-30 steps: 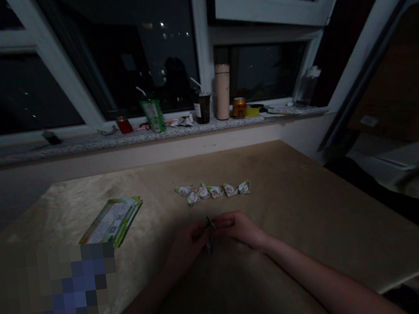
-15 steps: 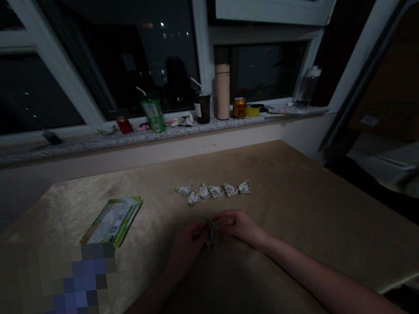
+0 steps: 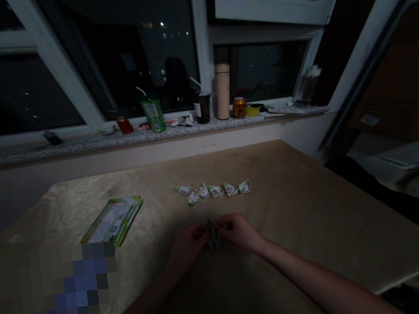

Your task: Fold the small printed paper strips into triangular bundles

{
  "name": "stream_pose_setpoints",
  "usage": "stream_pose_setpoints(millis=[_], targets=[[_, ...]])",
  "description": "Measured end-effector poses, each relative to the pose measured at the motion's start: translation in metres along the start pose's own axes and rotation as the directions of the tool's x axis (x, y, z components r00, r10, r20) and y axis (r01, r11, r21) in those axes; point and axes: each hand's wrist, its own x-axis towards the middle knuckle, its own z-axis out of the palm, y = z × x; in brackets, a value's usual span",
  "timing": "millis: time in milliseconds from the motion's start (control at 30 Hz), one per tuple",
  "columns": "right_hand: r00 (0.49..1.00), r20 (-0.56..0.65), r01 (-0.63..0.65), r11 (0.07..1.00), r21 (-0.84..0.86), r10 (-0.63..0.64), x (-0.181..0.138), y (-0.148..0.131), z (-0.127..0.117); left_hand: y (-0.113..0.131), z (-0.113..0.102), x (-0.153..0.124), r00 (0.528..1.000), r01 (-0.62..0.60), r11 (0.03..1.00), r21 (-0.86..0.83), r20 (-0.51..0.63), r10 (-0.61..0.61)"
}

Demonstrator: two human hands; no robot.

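My left hand [image 3: 187,245] and my right hand [image 3: 238,230] meet at the middle of the table, both pinched on a small folded piece of printed paper [image 3: 212,233] held between them just above the beige tablecloth [image 3: 298,207]. The light is dim and the paper's shape is hard to read. A short way beyond my hands lies a row of several small folded paper pieces [image 3: 213,191]. A stack of green printed leaflets [image 3: 113,221] lies to the left of my hands.
A stone windowsill [image 3: 79,143] runs behind the table, carrying a green drink carton [image 3: 153,114], a dark cup with a straw [image 3: 202,106], a tall beige flask [image 3: 222,91], an orange can [image 3: 239,107] and a red jar [image 3: 124,124]. Dark windows stand above.
My hands have drawn closer together around the paper piece and sunk slightly toward the table. The folded pieces and leaflets have not moved.
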Motion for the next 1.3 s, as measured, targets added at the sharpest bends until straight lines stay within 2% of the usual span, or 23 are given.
stream_pose_setpoints(millis=[200,367,767,833,967,1033,1300], targets=[[0.999,-0.005,-0.042,0.998,-0.052,0.042,-0.001,-0.003,-0.001,0.002,-0.002,0.000,1.000,0.007,1.000,0.030,0.003,-0.007],[0.999,-0.040,-0.024,0.999,-0.046,0.022,-0.001,-0.003,0.000,-0.001,-0.004,0.002,0.999,-0.002,0.999,0.036,0.044,0.001],[0.995,-0.080,-0.063,0.997,-0.034,0.060,0.002,-0.006,0.003,-0.004,-0.009,0.005,0.990,-0.032,0.998,-0.051,0.134,0.038],[0.992,-0.103,-0.071,0.997,0.000,0.071,0.003,-0.005,0.002,-0.006,-0.009,0.005,0.988,-0.042,0.992,-0.116,0.146,0.059],[0.986,-0.145,-0.077,0.996,0.037,0.081,0.004,-0.003,0.002,-0.009,-0.005,0.001,0.982,-0.012,0.928,-0.371,0.169,0.081],[0.985,-0.151,-0.071,0.996,0.058,0.079,0.004,-0.002,0.003,-0.010,-0.002,-0.001,0.984,0.001,0.907,-0.421,0.161,0.073],[0.990,-0.129,-0.042,0.985,0.168,0.064,0.006,-0.001,-0.001,-0.005,0.002,-0.001,0.988,-0.069,0.954,-0.291,0.112,0.106]])
